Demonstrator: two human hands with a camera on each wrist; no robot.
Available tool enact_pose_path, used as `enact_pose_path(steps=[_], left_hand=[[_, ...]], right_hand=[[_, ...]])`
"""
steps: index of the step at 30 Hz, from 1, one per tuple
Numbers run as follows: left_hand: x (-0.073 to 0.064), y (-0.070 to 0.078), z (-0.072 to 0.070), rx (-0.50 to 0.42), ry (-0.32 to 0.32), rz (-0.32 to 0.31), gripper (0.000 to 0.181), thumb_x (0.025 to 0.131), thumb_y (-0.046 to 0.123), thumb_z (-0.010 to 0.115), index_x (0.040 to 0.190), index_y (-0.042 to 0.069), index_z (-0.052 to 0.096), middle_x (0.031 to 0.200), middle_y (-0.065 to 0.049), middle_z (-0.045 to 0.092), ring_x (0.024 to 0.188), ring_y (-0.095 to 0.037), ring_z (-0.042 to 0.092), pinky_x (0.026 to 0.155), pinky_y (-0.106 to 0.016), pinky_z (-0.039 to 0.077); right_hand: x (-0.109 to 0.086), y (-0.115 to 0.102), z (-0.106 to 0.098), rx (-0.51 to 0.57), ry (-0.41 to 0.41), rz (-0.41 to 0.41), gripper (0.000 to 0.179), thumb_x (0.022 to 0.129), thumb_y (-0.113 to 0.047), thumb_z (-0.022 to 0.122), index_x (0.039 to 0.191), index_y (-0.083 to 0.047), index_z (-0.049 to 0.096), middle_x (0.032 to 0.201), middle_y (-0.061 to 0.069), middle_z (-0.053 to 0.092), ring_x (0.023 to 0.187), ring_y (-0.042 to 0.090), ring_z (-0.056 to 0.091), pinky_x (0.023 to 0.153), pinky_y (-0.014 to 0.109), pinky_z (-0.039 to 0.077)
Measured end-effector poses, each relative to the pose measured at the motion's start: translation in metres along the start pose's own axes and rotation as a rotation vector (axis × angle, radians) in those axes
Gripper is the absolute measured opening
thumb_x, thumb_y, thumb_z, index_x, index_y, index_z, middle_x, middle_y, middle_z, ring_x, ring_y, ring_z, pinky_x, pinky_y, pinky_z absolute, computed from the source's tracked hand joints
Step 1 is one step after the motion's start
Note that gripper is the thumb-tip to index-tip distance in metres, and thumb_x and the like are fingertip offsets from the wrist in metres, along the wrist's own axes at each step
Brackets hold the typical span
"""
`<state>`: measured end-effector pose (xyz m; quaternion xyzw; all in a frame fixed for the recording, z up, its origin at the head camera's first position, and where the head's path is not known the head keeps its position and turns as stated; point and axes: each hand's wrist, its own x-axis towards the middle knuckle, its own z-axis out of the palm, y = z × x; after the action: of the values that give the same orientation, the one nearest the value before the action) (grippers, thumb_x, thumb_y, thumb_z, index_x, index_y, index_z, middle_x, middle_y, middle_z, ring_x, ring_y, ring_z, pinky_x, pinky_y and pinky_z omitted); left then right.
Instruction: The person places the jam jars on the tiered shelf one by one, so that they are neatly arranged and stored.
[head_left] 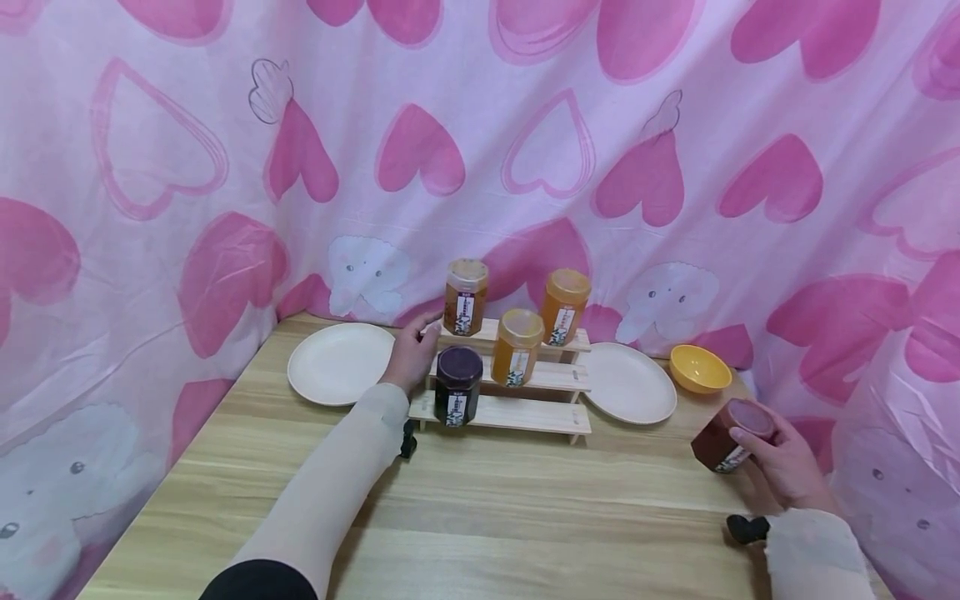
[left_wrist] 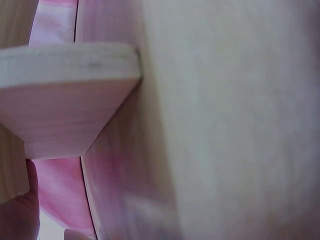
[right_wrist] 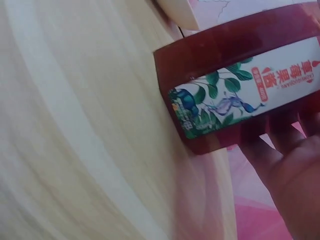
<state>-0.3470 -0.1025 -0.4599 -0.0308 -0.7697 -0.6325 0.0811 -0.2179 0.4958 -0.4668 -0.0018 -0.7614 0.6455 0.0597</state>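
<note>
My right hand (head_left: 791,462) holds a dark red jam jar (right_wrist: 225,75), tilted, above the right side of the table; its printed label shows in the right wrist view. My left hand (head_left: 411,354) grips the left end of a three-step wooden rack (head_left: 517,414), by its top step. In the left wrist view, fingers (left_wrist: 20,215) lie against the rack's wood at the lower left. On the rack stand a dark purple jar (head_left: 458,387) on the bottom step, a yellow jar (head_left: 516,350) on the middle one, and an amber jar (head_left: 465,300) and an orange jar (head_left: 566,308) on top.
White plates lie on both sides of the rack, a left plate (head_left: 337,364) and a right plate (head_left: 633,383). Behind the right plate sits a yellow bowl (head_left: 700,371). A pink heart-patterned curtain (head_left: 480,125) closes off the back and sides of the wooden table (head_left: 525,517).
</note>
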Motion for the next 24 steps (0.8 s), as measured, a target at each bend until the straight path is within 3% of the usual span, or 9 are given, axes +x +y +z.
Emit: enact_pose_path(steps=[4,9,14,19,24], left_hand=[[0.000,-0.002,0.001,-0.005,-0.001,-0.007,0.049,0.110,0.044,0.050,0.155,0.025,0.054,0.164,0.000,0.046,0.145,-0.034,0.049,0.118,-0.055,0.042],[0.000,-0.001,0.002,-0.009,-0.007,-0.016,0.047,0.110,0.042,0.051,0.154,0.027,0.055,0.164,0.001,0.046,0.143,-0.034,0.051,0.117,-0.054,0.043],[0.001,-0.001,0.001,-0.012,-0.003,-0.012,0.048,0.110,0.043,0.051,0.154,0.025,0.055,0.163,0.001,0.048,0.144,-0.034,0.050,0.118,-0.055,0.042],[0.002,-0.003,0.000,-0.008,-0.001,-0.011,0.047,0.110,0.043,0.051,0.154,0.026,0.055,0.163,0.001,0.047,0.143,-0.033,0.051,0.117,-0.054,0.043],[0.003,-0.003,0.000,-0.007,0.001,-0.011,0.047,0.110,0.042,0.051,0.154,0.026,0.055,0.163,0.001,0.047,0.140,-0.033,0.053,0.116,-0.052,0.044]], right_hand=[[-0.002,-0.002,0.006,-0.066,0.065,-0.009,0.063,0.101,-0.009,0.071,0.158,-0.019,0.045,0.109,-0.032,0.063,0.098,-0.015,0.060,0.078,0.005,0.051],[-0.006,-0.008,0.014,-0.167,0.166,0.042,0.068,0.099,-0.021,0.077,0.159,-0.019,0.046,0.107,-0.033,0.060,0.098,-0.014,0.056,0.079,0.002,0.047],[-0.007,-0.021,0.030,-0.309,0.242,0.101,0.077,0.098,-0.038,0.076,0.164,-0.021,0.041,0.118,-0.027,0.057,0.106,-0.007,0.052,0.079,0.002,0.045],[-0.007,-0.040,0.050,-0.237,0.235,0.122,0.079,0.096,-0.040,0.079,0.164,-0.023,0.041,0.131,-0.015,0.057,0.114,0.002,0.051,0.082,0.004,0.046],[-0.009,-0.059,0.073,-0.185,0.201,0.107,0.078,0.094,-0.038,0.081,0.161,-0.022,0.045,0.128,-0.015,0.056,0.116,0.006,0.050,0.081,0.005,0.047]])
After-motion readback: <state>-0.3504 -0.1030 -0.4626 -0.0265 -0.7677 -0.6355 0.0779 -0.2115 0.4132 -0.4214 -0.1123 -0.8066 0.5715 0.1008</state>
